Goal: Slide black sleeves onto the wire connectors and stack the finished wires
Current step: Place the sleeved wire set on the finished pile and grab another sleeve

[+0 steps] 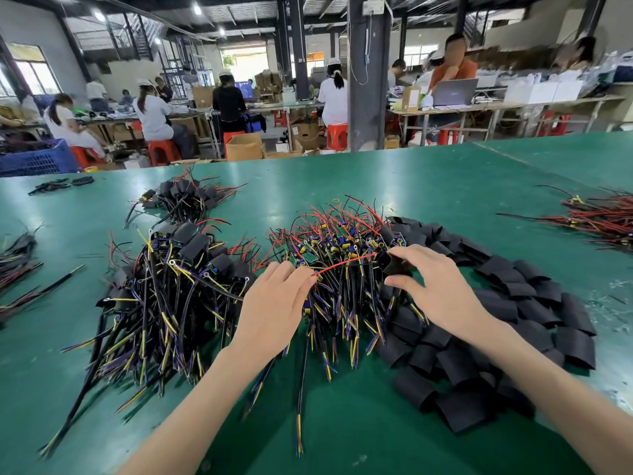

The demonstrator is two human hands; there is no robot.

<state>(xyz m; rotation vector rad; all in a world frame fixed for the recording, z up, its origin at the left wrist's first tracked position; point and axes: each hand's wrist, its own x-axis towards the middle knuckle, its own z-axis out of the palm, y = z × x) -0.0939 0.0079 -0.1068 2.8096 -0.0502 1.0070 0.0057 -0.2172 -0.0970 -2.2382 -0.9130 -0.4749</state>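
red wire (346, 264) stretches between the hands: left hand (274, 303) pinches it, right hand (438, 286) pinches a black sleeve (394, 265).

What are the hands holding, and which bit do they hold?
The left hand pinches a red wire at its left end. The right hand holds one black sleeve by its right edge.
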